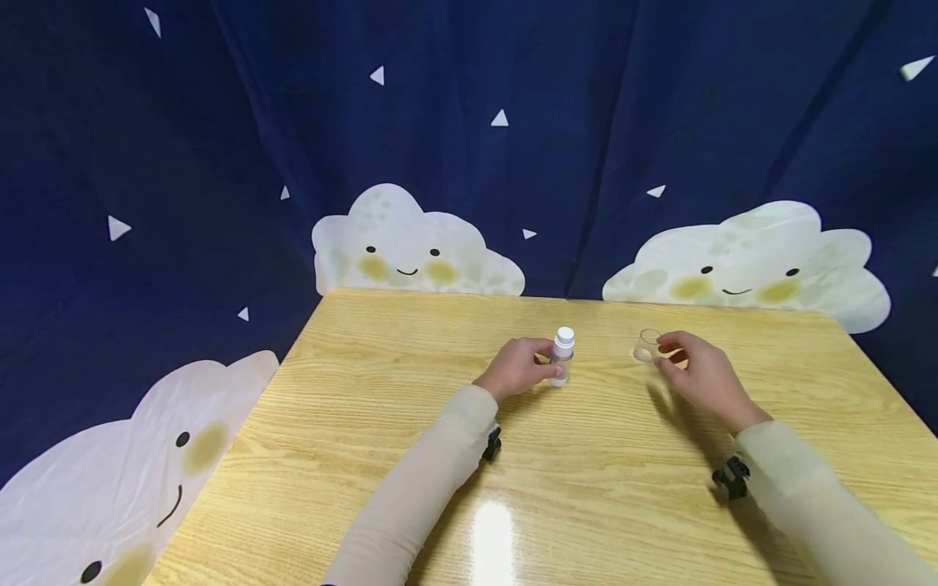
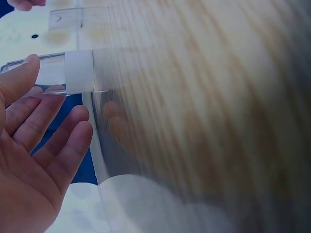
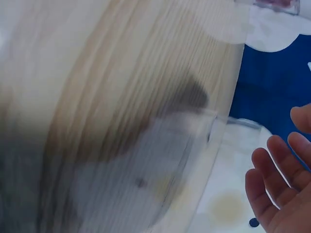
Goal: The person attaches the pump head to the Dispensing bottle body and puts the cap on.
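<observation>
My left hand holds a small clear bottle upright, thumb on one side and fingers on the other. The bottle has a white top and a white bottom band. Whether its base touches the table cannot be told. To its right, a short clear cup stands on the table. Beside that cup is my right hand, its thumb and fingers parted and relaxed. The right wrist view shows its fingers apart from the cup, whose see-through rim is faint there.
The wood-grain table has a bright light reflection near its front. Behind it hangs a dark blue curtain with white cloud and triangle prints. A black wrist camera sits on the right wrist, another on the left.
</observation>
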Motion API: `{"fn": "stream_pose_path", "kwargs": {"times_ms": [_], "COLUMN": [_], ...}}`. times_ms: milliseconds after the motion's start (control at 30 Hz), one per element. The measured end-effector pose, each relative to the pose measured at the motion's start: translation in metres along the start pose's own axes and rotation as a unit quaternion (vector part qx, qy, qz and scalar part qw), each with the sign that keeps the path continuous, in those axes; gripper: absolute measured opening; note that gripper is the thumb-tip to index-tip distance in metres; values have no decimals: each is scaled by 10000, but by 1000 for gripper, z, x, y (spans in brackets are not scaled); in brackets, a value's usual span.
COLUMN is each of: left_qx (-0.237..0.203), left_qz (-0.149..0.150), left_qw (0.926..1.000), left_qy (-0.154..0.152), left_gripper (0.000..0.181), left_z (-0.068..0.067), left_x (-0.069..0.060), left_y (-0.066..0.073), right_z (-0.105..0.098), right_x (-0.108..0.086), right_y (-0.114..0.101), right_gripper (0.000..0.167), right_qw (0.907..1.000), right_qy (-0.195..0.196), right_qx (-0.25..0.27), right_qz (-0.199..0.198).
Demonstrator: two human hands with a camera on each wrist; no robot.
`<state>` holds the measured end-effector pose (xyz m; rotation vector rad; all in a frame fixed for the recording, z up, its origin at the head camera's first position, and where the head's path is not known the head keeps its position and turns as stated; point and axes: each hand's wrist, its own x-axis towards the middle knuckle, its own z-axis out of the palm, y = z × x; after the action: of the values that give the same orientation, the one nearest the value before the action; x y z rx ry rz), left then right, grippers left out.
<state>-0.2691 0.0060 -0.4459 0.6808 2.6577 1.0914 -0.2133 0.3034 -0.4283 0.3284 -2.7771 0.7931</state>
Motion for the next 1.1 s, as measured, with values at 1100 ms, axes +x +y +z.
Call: {"fn": "stream_pose_path", "kwargs": {"times_ms": [1100], "left_qx": [52], "left_qz": [48], "left_qw": [10000], "left_qy": [22], "left_gripper": [37], "left_z": [2], "left_x": [-2], "left_y": [-1], "right_z": [4], "right_x": [21], "right_y": [32], "right_gripper": [54], "right_qw": [9917], "right_qy": [-798], "right_qx": [-13], "right_qz": [1005]}}
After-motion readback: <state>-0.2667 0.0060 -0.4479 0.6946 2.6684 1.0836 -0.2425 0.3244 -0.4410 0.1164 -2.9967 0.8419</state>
